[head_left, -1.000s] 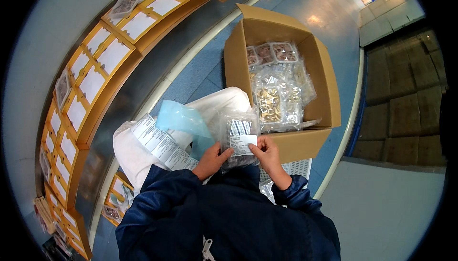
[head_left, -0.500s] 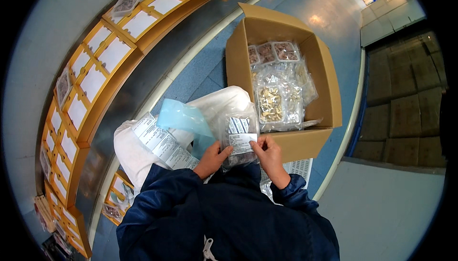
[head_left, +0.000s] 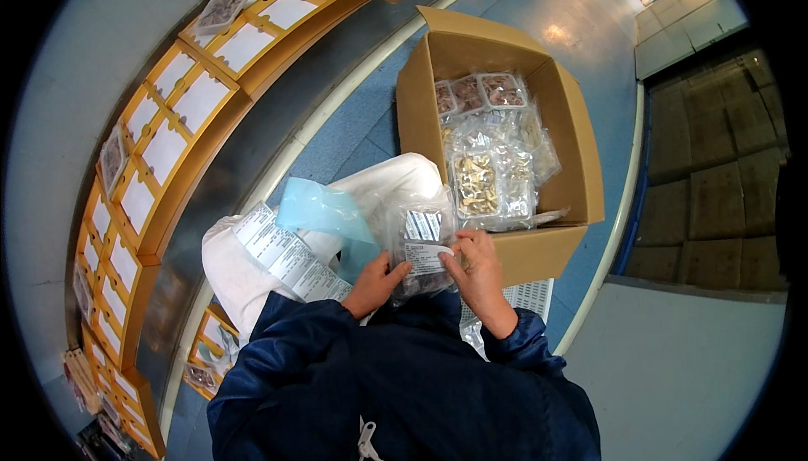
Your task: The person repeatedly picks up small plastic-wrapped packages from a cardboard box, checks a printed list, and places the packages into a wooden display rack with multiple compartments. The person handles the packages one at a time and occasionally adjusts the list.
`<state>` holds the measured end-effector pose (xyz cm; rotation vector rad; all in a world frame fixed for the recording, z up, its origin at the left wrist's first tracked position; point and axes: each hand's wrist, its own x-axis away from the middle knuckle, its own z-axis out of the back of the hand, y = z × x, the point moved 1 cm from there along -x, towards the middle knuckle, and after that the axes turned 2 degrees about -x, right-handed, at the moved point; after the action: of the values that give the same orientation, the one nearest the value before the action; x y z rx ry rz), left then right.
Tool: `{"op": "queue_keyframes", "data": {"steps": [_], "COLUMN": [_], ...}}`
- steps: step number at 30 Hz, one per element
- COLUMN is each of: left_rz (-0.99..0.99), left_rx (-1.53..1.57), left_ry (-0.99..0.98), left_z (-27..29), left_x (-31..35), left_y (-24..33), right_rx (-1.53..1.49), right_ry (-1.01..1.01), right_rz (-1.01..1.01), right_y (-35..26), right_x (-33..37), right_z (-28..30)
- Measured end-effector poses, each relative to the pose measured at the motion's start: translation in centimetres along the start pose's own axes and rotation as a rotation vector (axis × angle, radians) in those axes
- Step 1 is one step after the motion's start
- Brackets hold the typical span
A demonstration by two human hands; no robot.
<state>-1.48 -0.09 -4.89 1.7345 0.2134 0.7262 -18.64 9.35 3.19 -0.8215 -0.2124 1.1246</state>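
On my lap lies a clear plastic food pack (head_left: 394, 223) with dark contents, a striped label (head_left: 423, 226) on its upper part. Below that is a white printed label (head_left: 426, 258). My left hand (head_left: 375, 285) grips the pack's left side, its thumb at the white label's left edge. Thumb and fingers of my right hand (head_left: 480, 271) pinch the same label's right end, which looks curled up. To the left, a strip of printed labels (head_left: 286, 252) and a pale blue translucent backing strip (head_left: 324, 208) rest on white cloth (head_left: 396, 173) over my leg.
An open cardboard box (head_left: 419, 82) ahead holds several clear packs of dried food (head_left: 477, 183). Along the left wall stand yellow compartment boxes (head_left: 240, 90) with white sheets and several packs on top. A white perforated crate (head_left: 530, 297) is beside my right arm; stacked cartons (head_left: 715, 200) stand far right.
My right hand has shifted a little, its fingers now higher over the pack's right side. The white label's right end now looks more curled. My left hand has stayed about the same.
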Motion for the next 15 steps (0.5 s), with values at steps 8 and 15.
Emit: {"op": "queue_keyframes", "data": {"steps": [8,15], "left_rz": [0.015,0.049], "left_rx": [0.062,0.034], "left_ry": [0.02,0.036], "left_z": [-0.3,-0.3], "left_x": [0.1,0.2], "left_y": [0.1,0.6], "right_rx": [-0.151,-0.037], "right_ry": [-0.087,-0.021], "right_rz": [-0.409,-0.319], "right_y": [0.3,2.5], "right_x": [0.5,0.8], "right_z": [-0.7,-2.1]}}
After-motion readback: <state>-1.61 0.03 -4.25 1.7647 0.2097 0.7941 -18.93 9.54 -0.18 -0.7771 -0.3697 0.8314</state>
